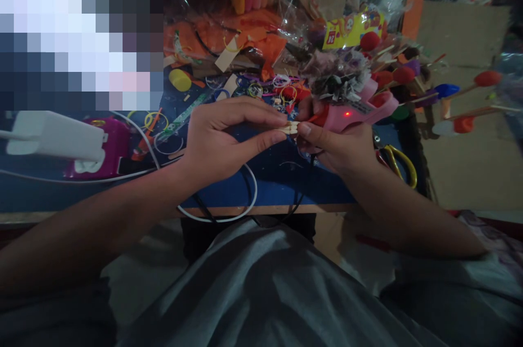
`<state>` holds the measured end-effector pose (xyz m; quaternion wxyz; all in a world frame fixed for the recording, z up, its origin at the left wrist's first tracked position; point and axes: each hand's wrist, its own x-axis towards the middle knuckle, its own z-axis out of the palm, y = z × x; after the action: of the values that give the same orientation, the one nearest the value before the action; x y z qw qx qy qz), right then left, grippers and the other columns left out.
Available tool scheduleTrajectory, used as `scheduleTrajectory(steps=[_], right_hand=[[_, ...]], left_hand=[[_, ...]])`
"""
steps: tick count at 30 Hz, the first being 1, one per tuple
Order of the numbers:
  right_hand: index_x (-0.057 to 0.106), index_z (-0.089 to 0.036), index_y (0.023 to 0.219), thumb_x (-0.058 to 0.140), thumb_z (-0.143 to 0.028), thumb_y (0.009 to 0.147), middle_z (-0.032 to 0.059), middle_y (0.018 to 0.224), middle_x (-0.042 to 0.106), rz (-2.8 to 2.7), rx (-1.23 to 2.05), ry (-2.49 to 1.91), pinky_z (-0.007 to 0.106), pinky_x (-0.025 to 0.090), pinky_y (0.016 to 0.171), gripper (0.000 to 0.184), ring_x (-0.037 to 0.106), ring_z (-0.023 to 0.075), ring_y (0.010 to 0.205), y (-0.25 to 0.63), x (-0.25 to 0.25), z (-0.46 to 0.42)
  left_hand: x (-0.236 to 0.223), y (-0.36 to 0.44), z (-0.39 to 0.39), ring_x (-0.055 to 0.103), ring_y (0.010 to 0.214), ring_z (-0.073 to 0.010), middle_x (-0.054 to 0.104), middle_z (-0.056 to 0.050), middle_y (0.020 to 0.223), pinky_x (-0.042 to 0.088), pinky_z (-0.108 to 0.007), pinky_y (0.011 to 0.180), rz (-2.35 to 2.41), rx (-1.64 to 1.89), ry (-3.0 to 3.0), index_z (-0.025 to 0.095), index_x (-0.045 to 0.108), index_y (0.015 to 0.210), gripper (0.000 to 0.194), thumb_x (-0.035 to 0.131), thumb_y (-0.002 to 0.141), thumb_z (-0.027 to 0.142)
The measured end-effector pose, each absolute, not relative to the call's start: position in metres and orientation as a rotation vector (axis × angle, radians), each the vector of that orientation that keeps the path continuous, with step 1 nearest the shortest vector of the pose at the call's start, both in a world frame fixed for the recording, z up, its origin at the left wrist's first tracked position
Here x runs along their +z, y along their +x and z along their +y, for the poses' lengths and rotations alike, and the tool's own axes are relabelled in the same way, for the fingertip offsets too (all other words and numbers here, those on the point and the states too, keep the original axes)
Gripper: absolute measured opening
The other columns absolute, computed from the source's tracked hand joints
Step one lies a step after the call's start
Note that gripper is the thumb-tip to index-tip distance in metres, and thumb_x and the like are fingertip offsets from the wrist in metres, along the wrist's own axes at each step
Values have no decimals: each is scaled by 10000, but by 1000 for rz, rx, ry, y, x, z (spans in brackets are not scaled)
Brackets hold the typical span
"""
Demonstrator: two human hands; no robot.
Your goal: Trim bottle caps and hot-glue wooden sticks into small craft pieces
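My left hand [226, 137] pinches a small pale piece [291, 127] between thumb and forefinger above the blue table top [281, 186]. My right hand [333, 142] grips a pink glue gun [359, 110] with a red light lit on its side, and its thumb also presses on the same pale piece. The gun's red tip points at the piece. Both hands meet at the table's middle.
Yellow-handled scissors [398, 162] lie right of my right hand. A white cable [229, 211] loops at the table's front edge. A white adapter [53, 137] and magenta box [110, 148] stand at left. Rubber bands, orange scraps and sticks with coloured tips [461, 85] crowd the back.
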<state>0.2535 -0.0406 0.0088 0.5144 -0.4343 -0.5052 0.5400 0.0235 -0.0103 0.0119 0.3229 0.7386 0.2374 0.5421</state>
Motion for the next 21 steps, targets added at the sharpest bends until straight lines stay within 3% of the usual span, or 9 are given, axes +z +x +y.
scheduleTrajectory(steps=[11,21], right_hand=[[673,-269,877,1062,-612,689,-4,814,678,-1222,1295,-1077,325,516,491,551,635,159,644,256,7,-40],[664,-266,824,1071,-622,658,-15,792,665,-1214,1312,-1066,321,498,494,566,616,147,631,256,7,-38]], left_hand=[[13,24,-10,866,936,-190,904,-22,1030,721,-329,855,534,1459,1944,316,902,1050,154,945,907,276],[14,23,-12,849,926,-186,901,-21,1029,710,-344,841,616,1413,1988,307,900,1043,116,925,930,313]])
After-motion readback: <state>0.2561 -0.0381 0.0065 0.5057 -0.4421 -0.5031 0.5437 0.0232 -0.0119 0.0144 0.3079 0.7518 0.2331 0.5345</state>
